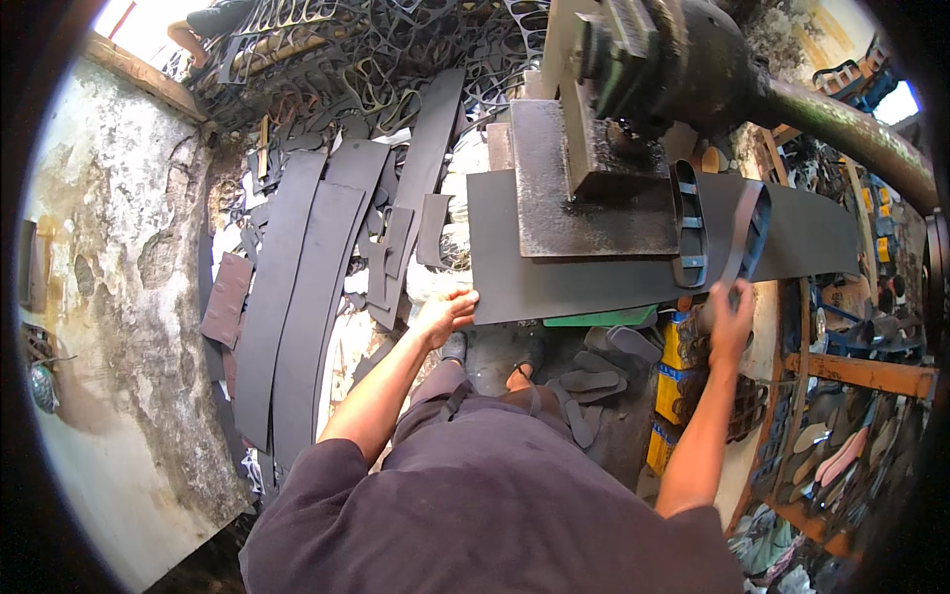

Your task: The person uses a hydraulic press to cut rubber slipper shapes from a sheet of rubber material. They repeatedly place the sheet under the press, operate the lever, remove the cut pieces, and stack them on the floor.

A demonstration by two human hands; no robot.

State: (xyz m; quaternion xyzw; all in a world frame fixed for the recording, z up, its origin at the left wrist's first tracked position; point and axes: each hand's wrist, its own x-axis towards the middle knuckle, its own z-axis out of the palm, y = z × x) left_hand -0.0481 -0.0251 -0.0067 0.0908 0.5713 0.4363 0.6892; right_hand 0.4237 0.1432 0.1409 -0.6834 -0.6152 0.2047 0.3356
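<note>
A long black rubber sheet lies across the press bed under a heavy dark metal press head. My left hand grips the sheet's near left corner. My right hand rests at the sheet's front edge, fingers curled by a sole-shaped metal cutting die and a second die that stand on the sheet to the right of the press head. My feet in sandals show below the sheet.
Several long black rubber strips lean at the left against a stained wall. Punched-out rubber scrap is heaped behind. Cut black soles and yellow crates lie under the press; racks of soles stand right.
</note>
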